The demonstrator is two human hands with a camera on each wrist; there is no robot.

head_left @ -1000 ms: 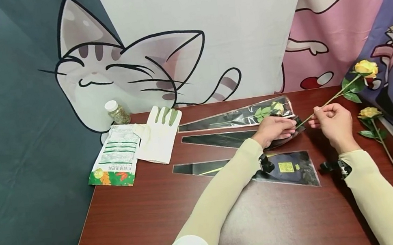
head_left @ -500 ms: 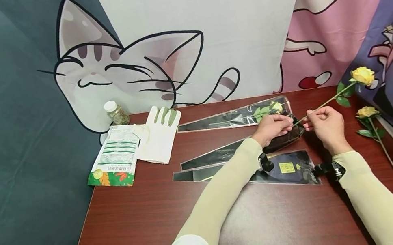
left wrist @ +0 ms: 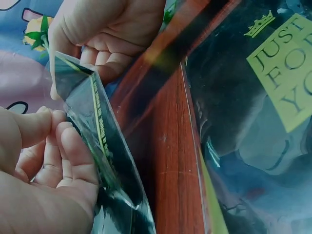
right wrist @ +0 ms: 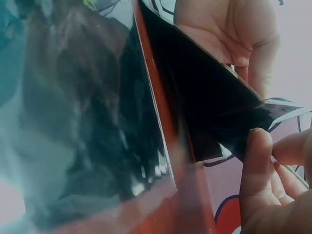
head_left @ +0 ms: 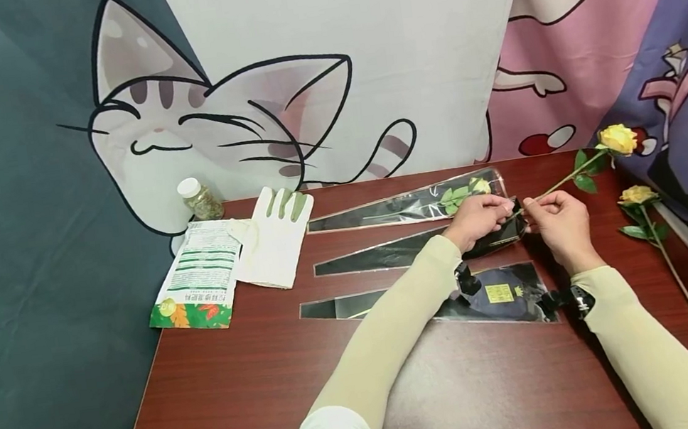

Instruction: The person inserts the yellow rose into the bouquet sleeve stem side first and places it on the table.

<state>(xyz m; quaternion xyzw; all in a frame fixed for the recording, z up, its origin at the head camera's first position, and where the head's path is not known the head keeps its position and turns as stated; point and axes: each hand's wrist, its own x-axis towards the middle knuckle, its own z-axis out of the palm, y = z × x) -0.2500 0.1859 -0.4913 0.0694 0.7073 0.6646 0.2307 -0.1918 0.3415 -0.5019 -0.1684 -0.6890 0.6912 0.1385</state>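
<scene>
In the head view, my left hand (head_left: 479, 221) pinches the mouth of a black-and-clear tapered flower sleeve (head_left: 375, 255), the middle one of three on the table. My right hand (head_left: 559, 225) pinches the thin green stem of a yellow rose (head_left: 618, 139), whose bloom points to the back right. The lower end of that stem runs into the sleeve's mouth. Seen from the right wrist, the sleeve's dark opening (right wrist: 209, 92) gapes between both hands, and the right fingertips (right wrist: 258, 141) are right at its edge. The left wrist view shows the sleeve's gold-printed border (left wrist: 100, 122).
Behind lies a sleeve (head_left: 401, 211) with a rose inside; in front, another sleeve (head_left: 523, 307) bears a yellow label. A second yellow rose (head_left: 638, 195) lies at the right. White gloves (head_left: 274, 252), a fertilizer-like pouch (head_left: 196, 268) and a white-capped jar (head_left: 200, 200) sit at the left.
My right hand has moved left with the rose, bringing more of its stem into the sleeve. The sleeve's narrow end swung toward the front, then partly back. My left hand stays at the mouth.
</scene>
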